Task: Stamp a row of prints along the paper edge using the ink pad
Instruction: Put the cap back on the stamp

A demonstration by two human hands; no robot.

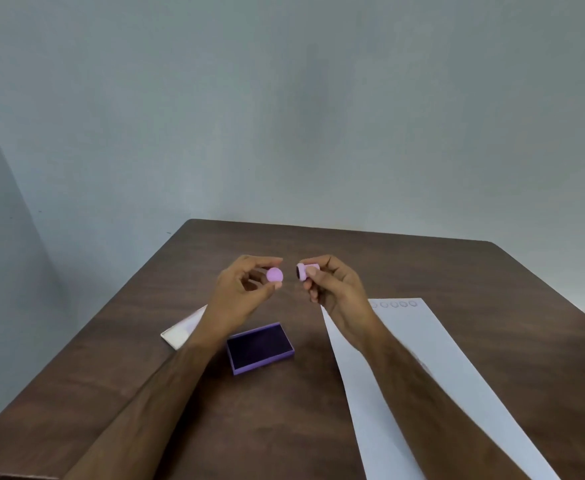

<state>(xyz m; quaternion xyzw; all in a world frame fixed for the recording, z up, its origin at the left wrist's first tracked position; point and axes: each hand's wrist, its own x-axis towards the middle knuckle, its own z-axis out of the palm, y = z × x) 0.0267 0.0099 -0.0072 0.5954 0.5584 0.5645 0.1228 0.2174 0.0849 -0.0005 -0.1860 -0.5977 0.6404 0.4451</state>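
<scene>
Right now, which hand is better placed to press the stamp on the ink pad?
The right hand. It holds the pink stamp, while the left hand holds only the round pink cap. The open ink pad lies on the table just below both hands.

Worn on the head, looking forward and down from the near edge of the desk toward its far edge. Wide angle, edges bowed. Pitched rather high: grey wall across the upper half, desk confined to the lower half, far corners both in frame. Close above the forearms, with left hand and right hand raised near the middle. Single view only, nothing shared with another.
</scene>
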